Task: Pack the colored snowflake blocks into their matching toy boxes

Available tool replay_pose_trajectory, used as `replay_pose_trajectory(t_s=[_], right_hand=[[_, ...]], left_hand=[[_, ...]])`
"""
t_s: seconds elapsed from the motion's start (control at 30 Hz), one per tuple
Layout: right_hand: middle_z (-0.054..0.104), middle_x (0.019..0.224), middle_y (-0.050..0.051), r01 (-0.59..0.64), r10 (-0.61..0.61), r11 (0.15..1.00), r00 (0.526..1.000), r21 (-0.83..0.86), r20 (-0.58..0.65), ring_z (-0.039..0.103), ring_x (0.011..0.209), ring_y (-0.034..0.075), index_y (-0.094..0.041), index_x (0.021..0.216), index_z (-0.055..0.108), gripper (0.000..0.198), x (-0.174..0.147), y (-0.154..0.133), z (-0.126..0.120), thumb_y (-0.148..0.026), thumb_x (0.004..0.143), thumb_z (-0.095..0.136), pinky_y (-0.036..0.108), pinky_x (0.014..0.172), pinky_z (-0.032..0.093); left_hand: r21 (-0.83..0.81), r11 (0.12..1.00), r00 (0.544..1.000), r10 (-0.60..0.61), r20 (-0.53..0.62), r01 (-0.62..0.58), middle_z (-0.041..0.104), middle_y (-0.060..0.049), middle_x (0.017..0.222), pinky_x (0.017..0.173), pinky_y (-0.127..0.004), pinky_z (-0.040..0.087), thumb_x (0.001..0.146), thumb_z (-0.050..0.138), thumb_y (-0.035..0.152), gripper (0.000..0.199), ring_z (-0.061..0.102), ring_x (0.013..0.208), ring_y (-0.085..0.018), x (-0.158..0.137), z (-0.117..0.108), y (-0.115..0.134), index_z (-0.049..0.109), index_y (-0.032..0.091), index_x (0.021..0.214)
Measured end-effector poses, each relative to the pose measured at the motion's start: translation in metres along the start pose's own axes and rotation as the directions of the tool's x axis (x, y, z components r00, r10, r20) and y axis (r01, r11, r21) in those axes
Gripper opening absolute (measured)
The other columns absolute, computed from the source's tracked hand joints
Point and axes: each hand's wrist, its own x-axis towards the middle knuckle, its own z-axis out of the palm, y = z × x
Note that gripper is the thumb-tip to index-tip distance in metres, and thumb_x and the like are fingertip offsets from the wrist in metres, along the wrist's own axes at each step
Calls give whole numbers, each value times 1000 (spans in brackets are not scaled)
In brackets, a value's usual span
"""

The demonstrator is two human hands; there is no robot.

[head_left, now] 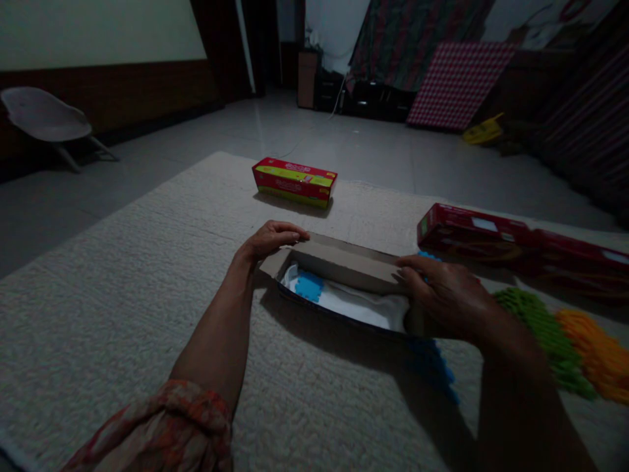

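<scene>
A long, narrow cardboard box (pixel 346 321) lies open on the cream rug, its grey-brown lid flap (pixel 351 252) raised along the far side. White lining, cloth or paper, covers the inside, and a bright blue piece with a notched edge (pixel 309 287) rests on it at the left. My left hand (pixel 271 240) grips the flap at its far left corner, fingertips over the edge. At the other end my right hand (pixel 445 288) pinches the flap between thumb and fingers. More blue notched material (pixel 435 367) shows beside the box's right end, partly hidden in shadow.
A red and yellow box (pixel 295 183) stands farther back on the rug (pixel 147 314). Dark red boxes (pixel 476 233) lie at the right, with green (pixel 540 334) and orange (pixel 594 354) bumpy bundles in front. A pale chair (pixel 46 118) stands at the far left.
</scene>
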Motion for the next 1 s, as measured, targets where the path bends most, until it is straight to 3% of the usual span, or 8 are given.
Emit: replay_pose_trajectory(t_s=[0.17,0.33,0.43,0.63,0.73,0.9,1.0], right_hand=[[81,96,11,13,-13,1000,1000,-2,24,74,82,24,-18,111,78,37,-2,0,5,-24,99,44,30,69,48],[81,87,7,126,-127,990,992,71,17,71,71,20,-22,98,81,31,0,10,13,-26,96,51,29,61,47],[81,87,7,122,-125,987,992,103,19,72,73,21,-22,96,82,25,1,11,15,-24,92,57,31,63,50],[82,93,9,87,-89,992,996,94,14,76,82,24,-23,99,83,24,3,7,13,-21,91,60,33,70,54],[82,93,8,93,-94,990,996,101,2,76,84,24,-23,98,83,24,3,7,13,-21,90,61,32,71,54],[82,92,8,107,-108,987,994,116,-1,76,81,22,-22,98,83,25,3,9,14,-20,92,60,29,69,52],[81,88,7,100,-103,988,994,118,20,75,77,21,-22,95,83,25,3,7,13,-20,93,59,28,66,51]], left_hand=[[37,999,1000,-15,-6,15,82,-7,98,90,-37,52,76,72,25,15,70,96,-21,0,1,0,83,21,86],[19,999,999,-29,-18,29,81,-7,94,88,-37,53,74,77,28,14,70,91,-20,0,-1,-2,82,20,84],[18,999,999,-30,-44,31,81,-7,91,89,-37,53,73,77,27,13,71,89,-20,0,-2,-2,82,20,83],[65,989,982,144,-124,-137,82,-7,98,99,-39,51,77,76,27,14,71,101,-22,-8,-8,26,83,22,88],[96,979,983,183,-20,-181,82,-7,105,98,-37,52,79,79,31,18,71,105,-23,-13,-11,39,85,23,94],[48,999,987,2,160,-10,83,-8,98,87,-33,55,73,84,29,20,73,92,-20,-10,-11,29,85,22,92],[-24,999,972,-27,235,33,83,-9,97,87,-30,54,72,87,29,22,74,90,-18,-7,-11,18,86,21,92]])
